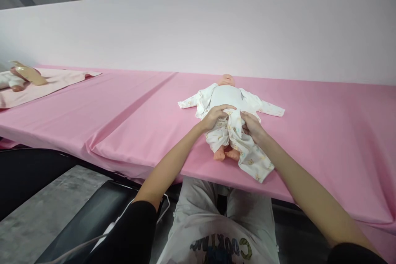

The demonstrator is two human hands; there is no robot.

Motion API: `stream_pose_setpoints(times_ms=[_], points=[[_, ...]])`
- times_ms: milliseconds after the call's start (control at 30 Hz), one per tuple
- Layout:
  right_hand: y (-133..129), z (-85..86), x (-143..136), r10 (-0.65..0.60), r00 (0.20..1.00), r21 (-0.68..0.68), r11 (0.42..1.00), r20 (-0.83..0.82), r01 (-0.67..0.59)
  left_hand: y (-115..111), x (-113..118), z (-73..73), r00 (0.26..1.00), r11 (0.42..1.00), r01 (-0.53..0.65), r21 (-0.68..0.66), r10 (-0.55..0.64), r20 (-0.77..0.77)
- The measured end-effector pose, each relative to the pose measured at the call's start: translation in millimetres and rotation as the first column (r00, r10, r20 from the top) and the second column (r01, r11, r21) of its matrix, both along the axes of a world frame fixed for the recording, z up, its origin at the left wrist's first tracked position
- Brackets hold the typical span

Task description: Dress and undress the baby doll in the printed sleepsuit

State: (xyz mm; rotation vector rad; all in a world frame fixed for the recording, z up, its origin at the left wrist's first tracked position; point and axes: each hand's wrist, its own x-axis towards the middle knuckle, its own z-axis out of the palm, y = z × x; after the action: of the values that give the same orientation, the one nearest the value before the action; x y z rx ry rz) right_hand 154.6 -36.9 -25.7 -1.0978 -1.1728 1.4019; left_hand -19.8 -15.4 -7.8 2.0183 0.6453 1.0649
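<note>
The left arm slants up and inward, its hand palm down, fingers stretched over the waist of the patterned pants; whether they pinch it, I cannot tell. The pants lie over the legs of the doll, on its back on the pink cloth. The right hand, arm angled inward, pinches the pants' waist.

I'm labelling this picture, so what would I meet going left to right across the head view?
Yellowish bottle, one outspread shirt sleeve, the person's left hand, their right hand, the other shirt sleeve.
</note>
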Motion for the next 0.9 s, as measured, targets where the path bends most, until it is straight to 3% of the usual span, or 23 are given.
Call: stream_pose_setpoints(times_ms=[67, 233, 467, 700, 900], points=[[-2, 1.9, -1, -0.002, 1.0, 0.006, 1.0, -0.006, 0.002, -2, 1, 2.2, 1.0, 0.999, -0.005, -0.035, 0.005, -0.004], [-11, 11.1, -1, 0.07, 0.997, 0.007, 0.998, 0.034, -0.07, -10, 2, 5.6, 0.964, 0.994, -0.075, 0.085, 0.094, -0.247], [-6, 7.1, 0, 0.085, 0.996, 0.0, 0.996, 0.015, -0.085, -1, 0, 1.5, 0.998, 0.996, 0.003, -0.09, -0.009, -0.063], [-4, 4.0, 3, 0.186, 0.983, -0.043, 0.982, 0.009, -0.185, -5, 3, 5.1, 0.996, 0.944, 0.042, -0.327, -0.013, 0.091], [-8, 10.4, 3, 0.161, 0.983, -0.01, 0.987, 0.083, -0.161, -8, 1, 8.9, 0.998, 0.959, 0.0, -0.285, 0.016, 0.053]])
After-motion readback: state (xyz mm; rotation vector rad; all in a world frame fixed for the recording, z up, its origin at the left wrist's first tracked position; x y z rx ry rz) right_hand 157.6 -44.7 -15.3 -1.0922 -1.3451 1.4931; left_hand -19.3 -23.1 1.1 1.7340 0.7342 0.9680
